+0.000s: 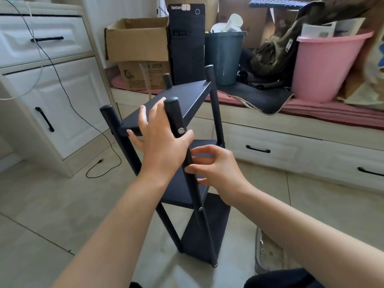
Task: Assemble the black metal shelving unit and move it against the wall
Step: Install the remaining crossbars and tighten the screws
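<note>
The black shelving unit (187, 163) is standing on the tiled floor (52, 204) right in front of the person, tilting a little, with three shelves and four round posts showing, and two silver screw heads are catching the light on the nearest post (180, 138). The left hand (160, 138) is spreading wide, palm lying on the top shelf (176, 102) with the thumb pressing against that post. The right hand (216, 169) is closing on the same post lower down, thumb and fingertips pinching it between the top and middle shelves. Behind the unit, a low window bench (291, 129) is running along the wall, showing two drawers with black handles. Sitting on it are two cardboard boxes (137, 50), the lower one reading "2019"; one black computer tower (187, 42) is standing beside them, lettered "ThinkCentre" as far as I can make out. One dark bin (224, 57) and one pink tub (324, 65) are following along to the right. A white cabinet (52, 100) is standing at the left, a black cable (79, 113) trailing down it onto the floor.
</note>
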### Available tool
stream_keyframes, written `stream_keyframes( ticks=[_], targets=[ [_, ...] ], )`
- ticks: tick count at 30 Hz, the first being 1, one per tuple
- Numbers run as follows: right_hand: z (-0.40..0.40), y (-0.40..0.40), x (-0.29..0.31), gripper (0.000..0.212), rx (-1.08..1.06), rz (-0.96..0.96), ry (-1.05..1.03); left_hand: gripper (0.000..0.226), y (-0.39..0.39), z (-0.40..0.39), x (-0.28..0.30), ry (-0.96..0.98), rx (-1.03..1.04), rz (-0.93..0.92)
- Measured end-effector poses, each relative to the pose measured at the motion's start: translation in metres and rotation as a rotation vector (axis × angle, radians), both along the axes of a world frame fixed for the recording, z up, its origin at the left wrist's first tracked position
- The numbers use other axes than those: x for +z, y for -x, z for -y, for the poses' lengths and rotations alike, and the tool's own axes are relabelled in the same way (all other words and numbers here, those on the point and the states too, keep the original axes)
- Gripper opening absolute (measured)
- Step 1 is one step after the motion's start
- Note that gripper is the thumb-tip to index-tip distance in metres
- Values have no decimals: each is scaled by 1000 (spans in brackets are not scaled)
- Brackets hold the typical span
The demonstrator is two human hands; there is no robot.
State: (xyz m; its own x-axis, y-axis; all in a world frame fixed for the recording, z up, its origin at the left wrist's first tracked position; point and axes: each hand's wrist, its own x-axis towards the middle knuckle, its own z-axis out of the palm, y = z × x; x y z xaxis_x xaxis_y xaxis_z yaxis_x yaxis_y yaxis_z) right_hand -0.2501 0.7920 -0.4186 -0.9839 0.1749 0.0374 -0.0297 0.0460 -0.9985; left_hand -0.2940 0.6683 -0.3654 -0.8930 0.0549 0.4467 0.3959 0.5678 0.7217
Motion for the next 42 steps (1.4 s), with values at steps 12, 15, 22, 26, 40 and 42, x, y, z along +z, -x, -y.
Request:
stream_keyframes(
  ticks=[12,15,22,26,40,42],
  targets=[
    [47,-8,-22,21,-46,-33,22,30,-7,39,-2,-55,-228,-25],
    [57,-8,-24,20,-43,-10,37,28,-9,46,0,-68,-248,-40],
    [75,-1,-26,13,0,38,64,22,2,71,-2,-129,-331,19],
    [80,2,-20,25,140,101,5,26,8,94,0,-86,-406,60],
    [-39,-2,-1,6,-186,171,-522,32,-19,92,26,695,91,-336],
    [-60,-1,-3,13,-308,143,-577,30,-26,76,22,755,80,-393]
  ],
)
